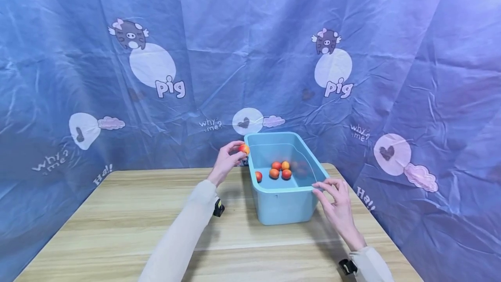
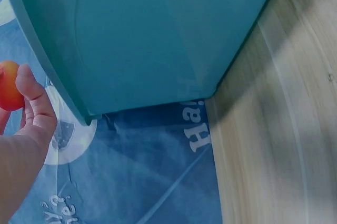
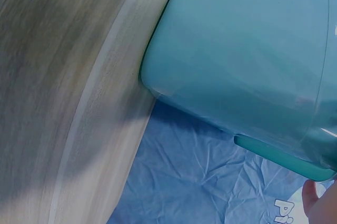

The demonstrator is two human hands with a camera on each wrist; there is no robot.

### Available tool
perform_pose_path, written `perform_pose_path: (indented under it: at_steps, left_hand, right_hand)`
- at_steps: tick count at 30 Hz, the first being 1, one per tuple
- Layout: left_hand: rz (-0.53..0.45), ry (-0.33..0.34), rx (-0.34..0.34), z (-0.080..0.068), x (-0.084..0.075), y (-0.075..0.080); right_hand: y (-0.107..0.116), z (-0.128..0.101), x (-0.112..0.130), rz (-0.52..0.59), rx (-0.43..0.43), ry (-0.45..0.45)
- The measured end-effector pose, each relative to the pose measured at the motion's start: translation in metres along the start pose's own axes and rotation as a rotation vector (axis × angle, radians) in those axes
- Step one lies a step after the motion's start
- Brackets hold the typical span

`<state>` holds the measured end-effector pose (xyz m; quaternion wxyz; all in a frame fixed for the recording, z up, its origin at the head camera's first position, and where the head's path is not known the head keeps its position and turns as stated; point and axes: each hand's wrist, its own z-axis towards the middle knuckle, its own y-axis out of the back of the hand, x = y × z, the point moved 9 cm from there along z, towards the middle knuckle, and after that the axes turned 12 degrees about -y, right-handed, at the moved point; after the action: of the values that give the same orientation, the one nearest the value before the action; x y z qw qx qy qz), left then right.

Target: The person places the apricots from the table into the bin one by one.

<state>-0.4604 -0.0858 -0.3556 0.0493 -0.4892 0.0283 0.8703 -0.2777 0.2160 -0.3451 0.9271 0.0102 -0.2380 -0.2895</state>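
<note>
Four small fruits (image 1: pixel 279 170) in one blue tub (image 1: pixel 282 206), left hand (image 1: pixel 228 160) grip pinching a fifth fruit (image 1: pixel 244 148), right hand (image 1: pixel 337 203) grip loose, fingers touching tub rim

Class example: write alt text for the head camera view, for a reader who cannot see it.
A person's left hand holds an orange-red fruit at the rim of a light blue tub holding five similar fruits. The right hand touches its near corner.
</note>
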Motion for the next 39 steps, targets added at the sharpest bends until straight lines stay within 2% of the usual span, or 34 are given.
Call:
perform_pose_path:
  at_steps: [8, 13, 17, 25, 31, 39]
  left_hand:
    - [0.004, -0.06, -0.03, 0.008, -0.006, -0.015]
    - [0.024, -0.089, 0.032, 0.013, -0.012, -0.033]
    - [0.088, -0.099, 0.06, 0.016, -0.013, -0.043]
    - [0.162, -0.075, 0.083, 0.023, -0.012, -0.059]
    - [0.269, -0.04, 0.103, 0.031, -0.008, -0.067]
    - [0.278, 0.034, 0.025, 0.039, 0.002, -0.062]
  right_hand:
    - [-0.002, -0.006, -0.028, -0.023, 0.001, -0.002]
    - [-0.002, -0.008, -0.04, -0.025, -0.01, 0.003]
    - [-0.003, -0.008, -0.041, -0.023, -0.005, 0.002]
    - [-0.003, -0.007, -0.038, -0.011, 0.017, -0.01]
    - [-0.005, -0.007, -0.039, -0.008, 0.023, -0.013]
    - [-0.004, -0.007, -0.035, -0.011, 0.005, 0.005]
